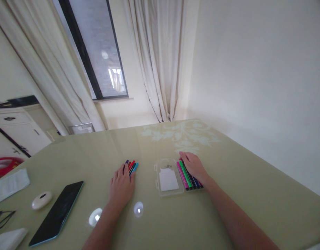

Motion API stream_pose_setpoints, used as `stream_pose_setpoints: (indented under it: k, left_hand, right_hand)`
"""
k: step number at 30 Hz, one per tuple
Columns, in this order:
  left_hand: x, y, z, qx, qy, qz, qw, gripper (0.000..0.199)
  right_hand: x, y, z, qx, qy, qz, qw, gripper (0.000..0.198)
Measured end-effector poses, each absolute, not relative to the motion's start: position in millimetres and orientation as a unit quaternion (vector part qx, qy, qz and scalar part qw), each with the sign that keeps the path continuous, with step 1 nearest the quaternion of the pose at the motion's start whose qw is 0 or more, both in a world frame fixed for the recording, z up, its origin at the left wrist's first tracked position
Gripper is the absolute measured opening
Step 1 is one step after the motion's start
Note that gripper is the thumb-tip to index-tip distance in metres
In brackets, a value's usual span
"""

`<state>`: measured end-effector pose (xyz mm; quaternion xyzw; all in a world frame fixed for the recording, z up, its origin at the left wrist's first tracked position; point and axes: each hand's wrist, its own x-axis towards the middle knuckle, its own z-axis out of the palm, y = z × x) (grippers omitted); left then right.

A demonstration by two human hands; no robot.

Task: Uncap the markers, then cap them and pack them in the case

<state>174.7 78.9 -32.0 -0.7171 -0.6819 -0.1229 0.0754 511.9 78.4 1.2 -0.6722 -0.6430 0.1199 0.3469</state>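
Under my left hand (123, 185) is a small bunch of marker pens (132, 166), with purple, red, dark and blue ends poking out past the fingers, which are closed around them. A clear plastic pen case (160, 189) lies opened flat to the right, a white paper label (168, 179) in its lid half. Green and pink markers (184, 175) and several darker ones lie side by side in the other half. My right hand (193, 165) is over the upper part of that half, its fingers bent together at the top edge. Anything between those fingers is hidden.
At the left of the table (160, 225) lie a dark tablet (57, 213), a white oval object (42, 200), a face mask (11, 185) and glasses (2, 220). A white wall (266, 86) runs along the right. Curtains (162, 59) hang behind.
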Motion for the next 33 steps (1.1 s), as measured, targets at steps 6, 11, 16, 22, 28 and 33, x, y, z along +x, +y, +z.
stream_pose_setpoints:
  k: [6,11,16,22,28,33]
  left_hand:
    - [173.4,76.9,-36.7,-0.714,-0.684,-0.11,0.1,0.054]
    - [175.9,74.8,-33.4,-0.703,-0.695,-0.092,0.118,0.062]
    - [195.2,62.3,-19.6,-0.782,-0.592,-0.168,0.099,0.053]
    - [231.5,26.7,-19.8,-0.919,-0.359,-0.153,-0.046,0.074]
    - [235.7,27.1,-20.4,-0.91,-0.381,-0.143,-0.081,0.051]
    - [236.1,30.4,-20.9,-0.908,-0.385,-0.144,-0.083,0.05]
  right_hand:
    - [496.5,76.2,-1.1,-0.648,-0.724,0.016,0.235,0.047]
    - [492.2,73.2,1.0,-0.641,-0.743,-0.018,0.191,0.045]
    - [489.2,72.8,-1.9,-0.643,-0.74,-0.027,0.196,0.039]
    - [489.4,75.4,-6.8,-0.641,-0.74,-0.021,0.205,0.035]
    - [490.2,76.8,-7.5,-0.636,-0.729,0.012,0.252,0.032]
    - [491.5,78.1,-8.4,-0.629,-0.71,0.03,0.316,0.032]
